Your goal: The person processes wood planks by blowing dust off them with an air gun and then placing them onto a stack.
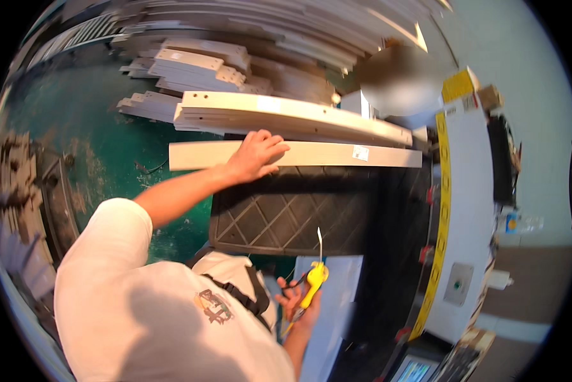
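Resting on the pale wooden board [299, 155], the left hand [255, 156] lies flat, fingers spread, just above the black rubber mat [286, 213]. Below the mat, the right hand [297, 299] is closed around a yellow tool [313, 283].

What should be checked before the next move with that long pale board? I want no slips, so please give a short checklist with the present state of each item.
1. Left hand on the long board: ok, palm and fingers rest flat on its top near the left end.
2. Board supported: cannot tell, what carries its underside is hidden.
3. Right hand grip on the yellow tool: ok, fingers wrapped round it, held close to the body.
4. Tool tip away from the left hand: ok, well apart.
5. Stack of boards behind: ok, lying flat, apart from the hand.
6. Black mat below the board: ok, nothing lying on it.
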Demonstrator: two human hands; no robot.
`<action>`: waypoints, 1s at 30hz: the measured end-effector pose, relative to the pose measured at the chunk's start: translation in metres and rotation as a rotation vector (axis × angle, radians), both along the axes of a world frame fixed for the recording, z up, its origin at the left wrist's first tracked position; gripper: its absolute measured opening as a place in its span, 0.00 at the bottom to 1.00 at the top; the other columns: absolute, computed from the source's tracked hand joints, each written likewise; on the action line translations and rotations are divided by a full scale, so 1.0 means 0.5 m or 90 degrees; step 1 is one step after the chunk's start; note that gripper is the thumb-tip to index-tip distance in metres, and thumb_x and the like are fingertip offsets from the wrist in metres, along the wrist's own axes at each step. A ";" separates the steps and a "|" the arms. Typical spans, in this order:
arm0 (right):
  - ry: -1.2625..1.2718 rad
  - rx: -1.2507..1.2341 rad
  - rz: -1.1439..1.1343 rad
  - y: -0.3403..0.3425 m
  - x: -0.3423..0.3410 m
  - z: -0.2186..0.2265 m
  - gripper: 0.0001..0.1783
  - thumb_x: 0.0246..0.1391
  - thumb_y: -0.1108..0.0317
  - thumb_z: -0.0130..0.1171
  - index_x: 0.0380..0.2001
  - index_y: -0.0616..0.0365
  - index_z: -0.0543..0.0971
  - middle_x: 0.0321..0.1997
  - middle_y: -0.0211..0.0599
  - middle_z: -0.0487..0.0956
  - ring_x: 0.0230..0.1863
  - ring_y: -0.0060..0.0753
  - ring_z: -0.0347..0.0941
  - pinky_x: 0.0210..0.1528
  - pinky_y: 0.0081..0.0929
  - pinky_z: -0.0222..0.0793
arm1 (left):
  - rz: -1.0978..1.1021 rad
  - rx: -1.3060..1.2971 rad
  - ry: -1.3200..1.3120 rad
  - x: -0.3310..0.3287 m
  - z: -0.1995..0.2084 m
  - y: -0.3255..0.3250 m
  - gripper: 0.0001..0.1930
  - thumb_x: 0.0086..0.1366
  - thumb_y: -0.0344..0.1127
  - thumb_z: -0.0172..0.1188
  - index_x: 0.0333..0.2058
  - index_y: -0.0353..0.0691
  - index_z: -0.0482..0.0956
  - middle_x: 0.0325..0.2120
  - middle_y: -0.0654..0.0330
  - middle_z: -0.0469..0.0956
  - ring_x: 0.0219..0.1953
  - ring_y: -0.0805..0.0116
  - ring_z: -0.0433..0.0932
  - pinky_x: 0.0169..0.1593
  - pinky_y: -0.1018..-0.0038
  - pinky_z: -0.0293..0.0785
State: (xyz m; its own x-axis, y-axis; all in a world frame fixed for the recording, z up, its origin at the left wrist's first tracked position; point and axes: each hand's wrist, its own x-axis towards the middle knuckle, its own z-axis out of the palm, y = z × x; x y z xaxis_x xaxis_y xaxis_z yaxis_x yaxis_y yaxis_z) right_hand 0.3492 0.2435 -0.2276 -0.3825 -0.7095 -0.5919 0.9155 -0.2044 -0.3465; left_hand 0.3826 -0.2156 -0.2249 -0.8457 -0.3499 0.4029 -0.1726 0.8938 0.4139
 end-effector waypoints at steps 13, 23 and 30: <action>0.416 0.569 0.337 -0.103 -0.117 0.154 0.24 0.74 0.43 0.47 0.36 0.52 0.77 0.27 0.26 0.76 0.26 0.18 0.69 0.31 0.22 0.61 | -0.128 0.158 -0.138 0.092 -0.208 0.184 0.31 0.55 0.39 0.73 0.58 0.45 0.76 0.63 0.56 0.72 0.63 0.53 0.69 0.66 0.52 0.61; 0.398 0.650 0.180 0.022 -0.284 0.080 0.25 0.72 0.41 0.48 0.35 0.51 0.77 0.23 0.26 0.75 0.23 0.20 0.69 0.25 0.22 0.59 | -0.207 -0.026 -0.208 -0.113 -0.211 0.335 0.44 0.66 0.56 0.63 0.71 0.32 0.61 0.75 0.48 0.56 0.78 0.54 0.52 0.76 0.47 0.47; 0.419 0.660 0.131 0.127 -0.464 0.087 0.24 0.72 0.41 0.49 0.46 0.52 0.77 0.23 0.25 0.76 0.22 0.20 0.70 0.21 0.22 0.59 | -0.233 -0.021 -0.197 -0.172 -0.222 0.367 0.42 0.66 0.52 0.64 0.71 0.32 0.61 0.75 0.48 0.57 0.78 0.52 0.53 0.77 0.52 0.49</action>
